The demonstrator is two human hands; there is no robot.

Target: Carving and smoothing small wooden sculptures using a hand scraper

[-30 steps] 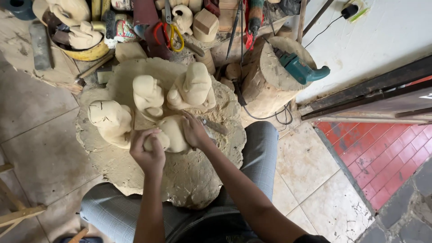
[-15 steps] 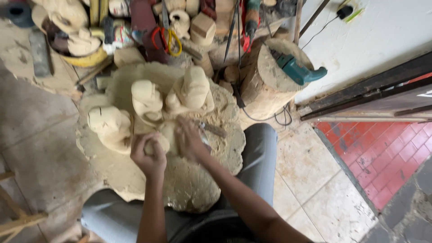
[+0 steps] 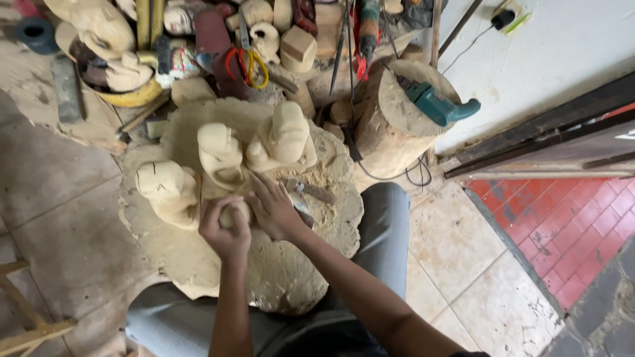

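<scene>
Holding the small wooden carving [image 3: 228, 213] tight in your left hand [image 3: 225, 231], near the middle of the big wood slab [image 3: 291, 277], you press your right hand [image 3: 274, 210] flat beside it. Your fingers sit very close together, so a slip could pinch them or knock over the tall carved figure [image 3: 284, 135] just behind.

— What's that slab [image 3: 291, 277] across the lap made of?
— Pale raw wood, rough and dusty, its edge ragged. The carved figures [image 3: 221, 155] on it are the same unfinished wood, matt, smoother on the rounded parts.
— And the stump [image 3: 390, 132]?
— Coarse wood, bark-rough at the side, powdered with sawdust. The drill [image 3: 436, 104] on it has a teal plastic body with a slight sheen.
— The floor [image 3: 456, 244]?
— Pale tiles, matt and dusty; the red tiles [image 3: 569, 225] beside them look cleaner. The scissors [image 3: 248, 66] have glossy red and yellow plastic handles.
</scene>
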